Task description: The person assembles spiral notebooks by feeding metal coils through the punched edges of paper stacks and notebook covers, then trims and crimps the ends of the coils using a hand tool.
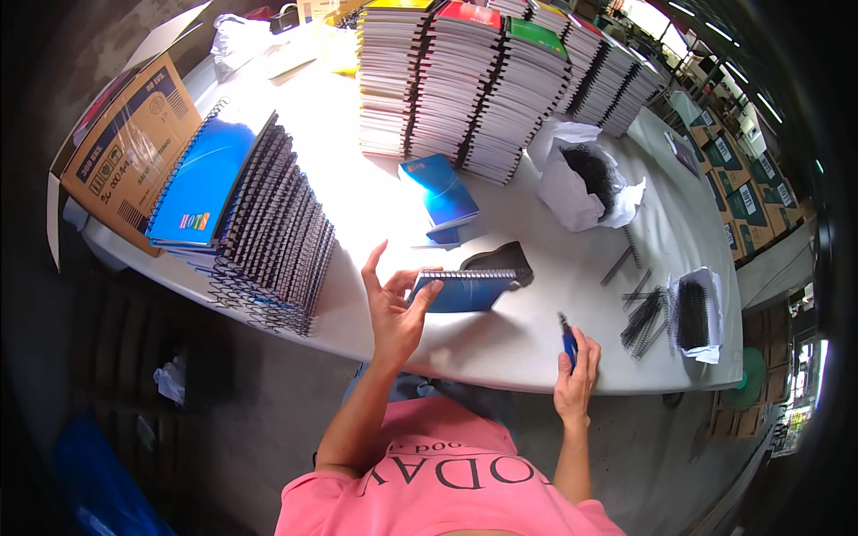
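Observation:
My left hand [398, 313] grips a small blue spiral notebook [463, 293] by its left end, thumb on the near cover and index finger raised. The notebook stands on its long edge near the table's front, its wire coil running along the top. Behind it lies a dark, curved object [502, 259] whose kind I cannot make out. Farther right, my right hand [576, 373] is closed around blue-handled pliers [568, 341], their dark jaws pointing away from me. Beyond the notebook, a few small blue booklets [441, 195] lie stacked.
A tall stack of blue spiral notebooks [268, 232] stands at left beside a cardboard box [134, 147]. High stacks of bound notebooks [456, 89] fill the back. Black coils lie loose [645, 323] and in paper wrappings [572, 192] at right. The white table [500, 357] has a curved front edge.

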Motion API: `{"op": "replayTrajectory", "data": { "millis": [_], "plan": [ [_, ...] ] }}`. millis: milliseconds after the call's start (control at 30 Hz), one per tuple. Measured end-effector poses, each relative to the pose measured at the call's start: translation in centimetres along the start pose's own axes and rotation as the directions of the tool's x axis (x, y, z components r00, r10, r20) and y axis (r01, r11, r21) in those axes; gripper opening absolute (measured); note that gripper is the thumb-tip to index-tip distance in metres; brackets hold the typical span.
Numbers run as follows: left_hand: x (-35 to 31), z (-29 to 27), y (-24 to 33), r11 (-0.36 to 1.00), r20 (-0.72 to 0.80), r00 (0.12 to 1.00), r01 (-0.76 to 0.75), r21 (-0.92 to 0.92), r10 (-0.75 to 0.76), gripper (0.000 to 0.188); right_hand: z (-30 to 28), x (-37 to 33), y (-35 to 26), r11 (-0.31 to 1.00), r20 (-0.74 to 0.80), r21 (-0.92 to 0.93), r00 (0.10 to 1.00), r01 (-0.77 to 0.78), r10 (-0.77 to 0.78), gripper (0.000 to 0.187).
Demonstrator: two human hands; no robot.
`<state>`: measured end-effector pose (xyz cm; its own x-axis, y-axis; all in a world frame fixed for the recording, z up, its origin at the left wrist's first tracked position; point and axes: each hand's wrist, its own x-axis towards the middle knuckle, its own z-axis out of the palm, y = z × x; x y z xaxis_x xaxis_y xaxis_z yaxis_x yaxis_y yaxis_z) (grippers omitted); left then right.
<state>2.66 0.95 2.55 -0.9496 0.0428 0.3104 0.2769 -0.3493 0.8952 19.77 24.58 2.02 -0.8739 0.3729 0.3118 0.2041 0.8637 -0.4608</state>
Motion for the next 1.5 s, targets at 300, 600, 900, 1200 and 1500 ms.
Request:
{"op": "replayTrajectory", "data": {
  "millis": [300,600,900,1200,1500],
  "plan": [
    [-0.5,1.5,2.4,0.774,0.101,0.892,-0.433,0.462,0.44,0.085,-1.3,4.5,-14.4,0.917,-0.101,0.186,0.935,0.353,-0.339,0.037],
    [-0.6,1.7,2.9,0.755,0.117,0.879,-0.459,0.469,0.462,0.082,-1.4,4.9,-15.2,0.881,0.118,0.424,0.951,0.211,-0.285,0.036],
    [-0.6,1.6,2.4,0.786,0.036,0.898,-0.404,0.468,0.439,0.083,0.6,4.6,-13.0,0.512,0.404,0.823,0.886,-0.244,-0.227,0.04],
    [0.7,0.5,4.8,0.985,-0.252,0.964,-0.118,-0.129,0.082,0.073,1.9,3.7,-4.1,0.856,0.034,-0.502,0.986,-0.126,0.166,0.053],
    [-0.2,-1.7,13.5,0.802,-0.1,0.796,-0.593,0.063,0.597,0.025,1.7,10.9,-18.3,-0.066,0.042,0.996,0.962,-0.062,-0.269,0.061]
  ]
}}
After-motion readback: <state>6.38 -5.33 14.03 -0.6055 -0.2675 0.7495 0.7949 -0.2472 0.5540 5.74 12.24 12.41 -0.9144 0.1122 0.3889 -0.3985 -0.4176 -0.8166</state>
